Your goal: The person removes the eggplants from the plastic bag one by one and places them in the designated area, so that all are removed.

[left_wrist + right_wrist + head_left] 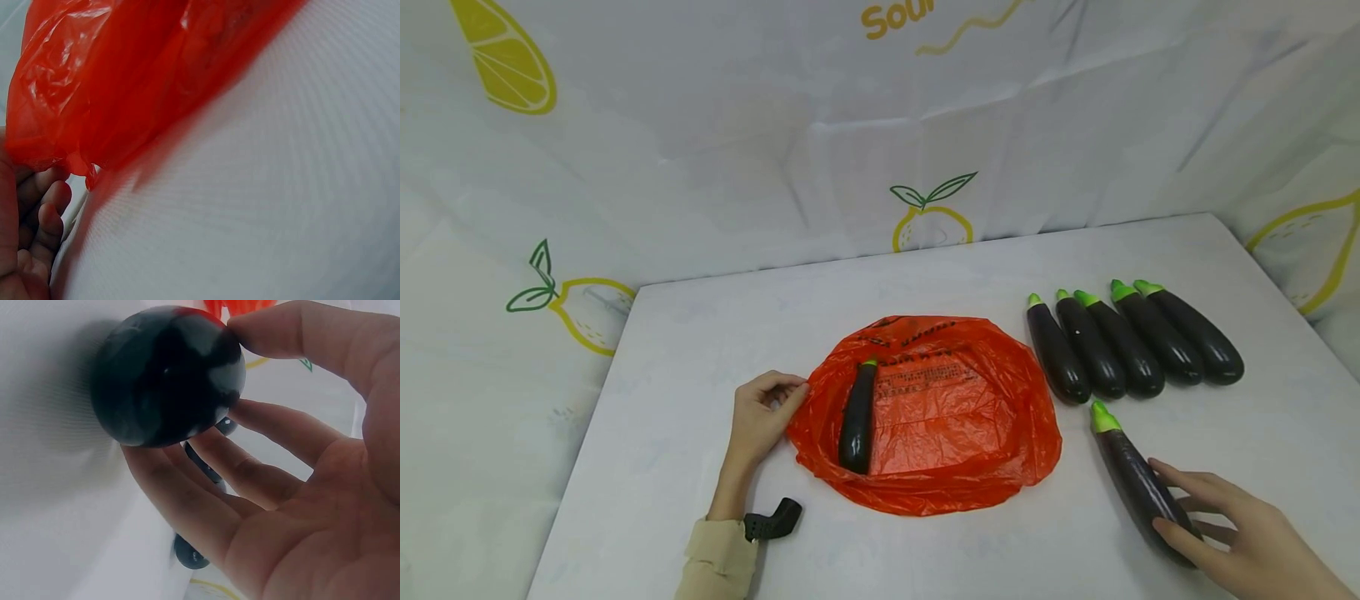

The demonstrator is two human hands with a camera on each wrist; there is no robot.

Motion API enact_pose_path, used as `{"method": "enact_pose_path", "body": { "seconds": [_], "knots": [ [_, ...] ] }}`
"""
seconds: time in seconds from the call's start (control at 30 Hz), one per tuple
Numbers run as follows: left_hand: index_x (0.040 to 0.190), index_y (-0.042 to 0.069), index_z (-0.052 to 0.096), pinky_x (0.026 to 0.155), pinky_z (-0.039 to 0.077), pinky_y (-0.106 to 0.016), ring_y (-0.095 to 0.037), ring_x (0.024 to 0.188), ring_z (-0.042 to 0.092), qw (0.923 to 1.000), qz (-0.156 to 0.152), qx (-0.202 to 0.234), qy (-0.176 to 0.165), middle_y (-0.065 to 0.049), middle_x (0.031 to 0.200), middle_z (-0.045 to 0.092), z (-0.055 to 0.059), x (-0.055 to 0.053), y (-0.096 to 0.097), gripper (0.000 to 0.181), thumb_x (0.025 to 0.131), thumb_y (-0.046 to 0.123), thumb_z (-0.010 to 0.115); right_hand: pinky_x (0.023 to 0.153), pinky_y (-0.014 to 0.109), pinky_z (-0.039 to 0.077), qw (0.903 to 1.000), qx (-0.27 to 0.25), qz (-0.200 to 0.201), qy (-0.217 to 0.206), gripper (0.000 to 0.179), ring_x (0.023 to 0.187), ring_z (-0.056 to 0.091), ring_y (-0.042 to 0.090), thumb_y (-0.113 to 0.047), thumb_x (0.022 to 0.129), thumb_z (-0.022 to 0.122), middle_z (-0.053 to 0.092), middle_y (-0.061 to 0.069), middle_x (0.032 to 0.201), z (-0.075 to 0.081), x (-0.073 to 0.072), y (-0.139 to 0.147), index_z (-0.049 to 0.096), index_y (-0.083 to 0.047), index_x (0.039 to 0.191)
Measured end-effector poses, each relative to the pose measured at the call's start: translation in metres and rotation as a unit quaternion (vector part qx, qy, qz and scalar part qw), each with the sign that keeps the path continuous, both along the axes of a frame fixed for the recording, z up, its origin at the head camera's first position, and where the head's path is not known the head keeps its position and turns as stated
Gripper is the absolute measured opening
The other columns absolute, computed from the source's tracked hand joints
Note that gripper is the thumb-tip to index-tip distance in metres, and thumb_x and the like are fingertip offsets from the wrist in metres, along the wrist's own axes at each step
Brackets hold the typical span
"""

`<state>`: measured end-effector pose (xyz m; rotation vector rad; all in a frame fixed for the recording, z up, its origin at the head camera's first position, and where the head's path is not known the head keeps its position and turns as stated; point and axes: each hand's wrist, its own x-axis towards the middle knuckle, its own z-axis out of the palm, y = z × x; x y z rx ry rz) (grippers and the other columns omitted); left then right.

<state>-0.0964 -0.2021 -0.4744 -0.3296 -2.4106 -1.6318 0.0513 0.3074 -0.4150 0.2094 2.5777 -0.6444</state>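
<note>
My left hand pinches the left rim of a red plastic bag, which lies spread with its mouth wide. Inside the bag, along its left side, lies one eggplant with a green tip. At the front right, my right hand grips another eggplant near its thick end, thumb on one side and fingers on the other; its green stem points toward the row behind. The right wrist view shows the rounded dark end of this eggplant between thumb and fingers.
Several eggplants lie side by side right of the bag, green stems toward the back. A black strap piece sits at my left wrist. Behind the white table hangs a white cloth with lemon prints.
</note>
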Motion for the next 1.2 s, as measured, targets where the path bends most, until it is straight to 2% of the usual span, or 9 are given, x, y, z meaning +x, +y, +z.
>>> {"method": "enact_pose_path", "body": {
  "seconds": [0.27, 0.4, 0.57, 0.83, 0.97, 1.2],
  "knots": [
    [0.093, -0.001, 0.076, 0.065, 0.046, -0.014, -0.003, 0.07, 0.054, 0.9999, 0.005, -0.009, -0.005, -0.017, 0.078, 0.069, 0.004, 0.001, 0.002, 0.007, 0.088, -0.005, 0.073, 0.074, 0.051, 0.061, 0.9997, -0.003, 0.005, 0.025, 0.079, 0.093, 0.067, 0.041, -0.026, 0.085, 0.082, 0.051, 0.044, 0.128, 0.0, -0.002, -0.002, 0.045, 0.015, 0.142],
    [0.092, -0.006, 0.075, 0.064, 0.045, -0.014, -0.002, 0.07, 0.053, 1.0, 0.005, -0.003, -0.002, -0.021, 0.077, 0.068, 0.013, 0.004, 0.007, 0.007, 0.087, -0.008, 0.071, 0.073, 0.052, 0.061, 0.9995, -0.003, 0.003, 0.033, 0.079, 0.092, 0.067, 0.041, -0.026, 0.085, 0.082, 0.051, 0.044, 0.128, 0.0, -0.002, -0.002, 0.046, 0.015, 0.142],
    [0.091, -0.007, 0.074, 0.064, 0.045, -0.014, -0.003, 0.069, 0.052, 1.0, 0.0, 0.004, 0.009, -0.021, 0.076, 0.066, 0.03, 0.01, 0.013, 0.006, 0.087, -0.009, 0.07, 0.074, 0.053, 0.061, 0.9992, -0.004, -0.003, 0.039, 0.079, 0.091, 0.067, 0.041, -0.025, 0.085, 0.082, 0.051, 0.044, 0.128, 0.0, -0.003, -0.003, 0.046, 0.015, 0.142],
    [0.091, -0.006, 0.075, 0.065, 0.045, -0.014, -0.002, 0.07, 0.052, 1.0, 0.001, 0.007, 0.001, -0.021, 0.077, 0.067, 0.034, 0.011, 0.015, 0.006, 0.087, -0.008, 0.071, 0.074, 0.055, 0.06, 0.9984, 0.0, -0.004, 0.057, 0.075, 0.09, 0.067, 0.041, -0.02, 0.084, 0.083, 0.053, 0.043, 0.126, 0.0, -0.004, -0.004, 0.048, 0.015, 0.14],
    [0.092, -0.008, 0.074, 0.065, 0.046, -0.014, -0.002, 0.07, 0.053, 1.0, -0.003, -0.002, -0.003, -0.022, 0.077, 0.067, 0.031, 0.01, 0.013, 0.006, 0.088, -0.008, 0.07, 0.074, 0.056, 0.06, 0.9984, 0.001, -0.004, 0.057, 0.074, 0.09, 0.067, 0.042, -0.02, 0.084, 0.083, 0.054, 0.043, 0.126, 0.0, -0.005, -0.004, 0.049, 0.014, 0.141],
    [0.092, -0.001, 0.076, 0.065, 0.046, -0.014, -0.003, 0.071, 0.054, 0.9999, 0.01, -0.004, -0.006, -0.017, 0.078, 0.069, 0.008, 0.003, 0.006, 0.008, 0.087, -0.006, 0.073, 0.074, 0.057, 0.06, 0.9979, 0.001, -0.011, 0.064, 0.074, 0.093, 0.065, 0.048, -0.021, 0.084, 0.083, 0.053, 0.044, 0.128, 0.0, -0.006, -0.006, 0.05, 0.012, 0.141]
  ]
}}
